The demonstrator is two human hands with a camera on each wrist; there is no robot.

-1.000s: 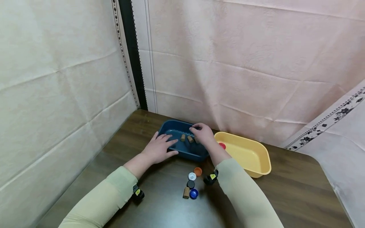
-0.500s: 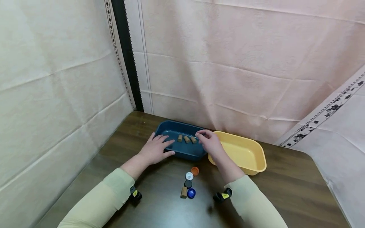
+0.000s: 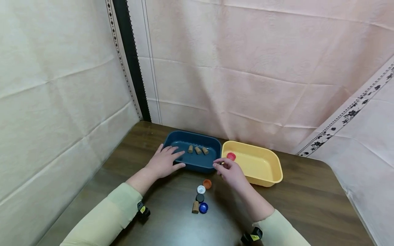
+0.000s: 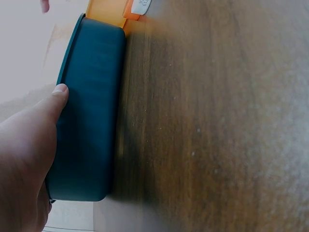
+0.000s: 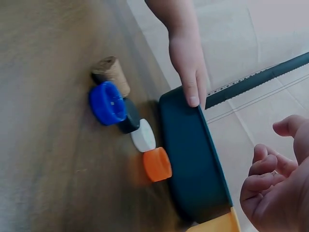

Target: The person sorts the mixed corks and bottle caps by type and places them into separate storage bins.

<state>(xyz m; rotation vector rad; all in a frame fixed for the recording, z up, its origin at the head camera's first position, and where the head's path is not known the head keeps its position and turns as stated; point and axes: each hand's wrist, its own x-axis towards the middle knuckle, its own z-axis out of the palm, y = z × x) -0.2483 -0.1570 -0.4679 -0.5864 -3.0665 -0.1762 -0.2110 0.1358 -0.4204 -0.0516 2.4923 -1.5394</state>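
1. Now, from the head, my left hand (image 3: pixel 161 163) lies with fingers spread over the near left side of the dark blue tray (image 3: pixel 197 136); three corks (image 3: pixel 198 150) lie inside it, near one another
2. Also from the head, my right hand (image 3: pixel 231 173) covers the front left corner of the yellow tray (image 3: pixel 258 165) from view, fingers bent toward the thumb; from this side I cannot tell whether the tips meet. A red cap (image 3: pixel 231 156) lies at the yellow tray's left end
3. Nearer me on the wooden table (image 3: pixel 307 191) come an orange cap (image 3: pixel 207 184), a white cap (image 3: pixel 201 189), a black cap (image 3: pixel 200 197) and a blue cap (image 3: pixel 203 207), with a lone cork (image 3: pixel 195 207) at the blue one's left
4. From my left wrist, the tip of my thumb (image 4: pixel 59 92) rests on the dark blue tray's rim; my other fingers are mostly hidden
5. From my right wrist, that hand's fingers curl loosely, the thumb standing apart from them; the orange cap sits just beside the dark blue tray
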